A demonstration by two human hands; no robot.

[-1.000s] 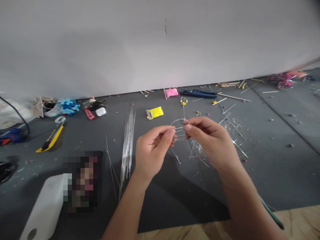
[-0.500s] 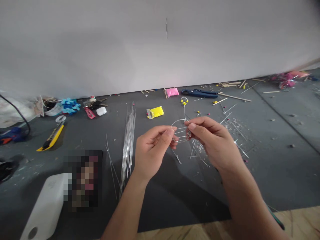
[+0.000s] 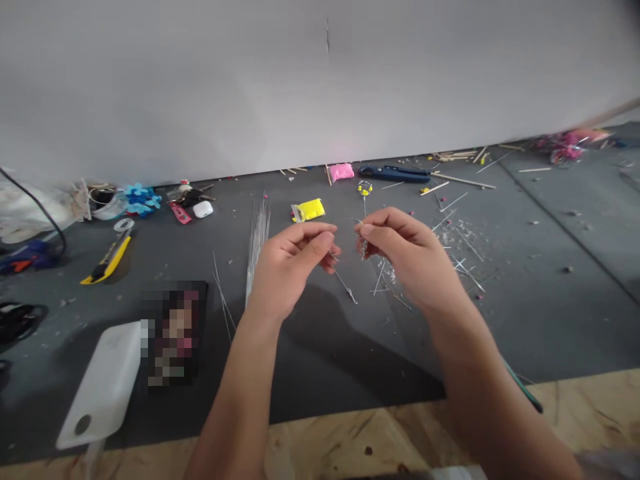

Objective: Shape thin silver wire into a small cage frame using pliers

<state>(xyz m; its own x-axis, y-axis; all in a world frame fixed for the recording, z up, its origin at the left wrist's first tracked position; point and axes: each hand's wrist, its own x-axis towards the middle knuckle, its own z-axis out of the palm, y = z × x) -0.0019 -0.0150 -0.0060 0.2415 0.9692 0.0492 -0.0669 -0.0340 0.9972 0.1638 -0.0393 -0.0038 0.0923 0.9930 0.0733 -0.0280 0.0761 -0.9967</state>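
My left hand (image 3: 293, 263) is closed, thumb and index finger pinched near a short thin wire end (image 3: 334, 256). Across a narrow gap, my right hand (image 3: 400, 247) also pinches a piece of silvery bent wire (image 3: 363, 248), mostly hidden by its fingers. Wire between the hands is too faint to trace. Below the left fingertips is a wire with a twisted, looped end (image 3: 351, 293); whether it hangs from the hand or lies on the table I cannot tell. Beyond the right hand lies a round wire piece with yellow beads (image 3: 365, 189).
A bundle of straight wires (image 3: 257, 230) lies left of my hands. Farther back are a yellow packet (image 3: 310, 210), a pink packet (image 3: 341, 171) and a dark blue tool (image 3: 395, 174). A yellow cutter (image 3: 107, 260) and white power bank (image 3: 103, 383) lie left; wire scraps (image 3: 465, 270) right.
My hands have drawn slightly apart. The round wire frame that showed between them no longer shows as a clear ring. The camera view has tilted a little downward.
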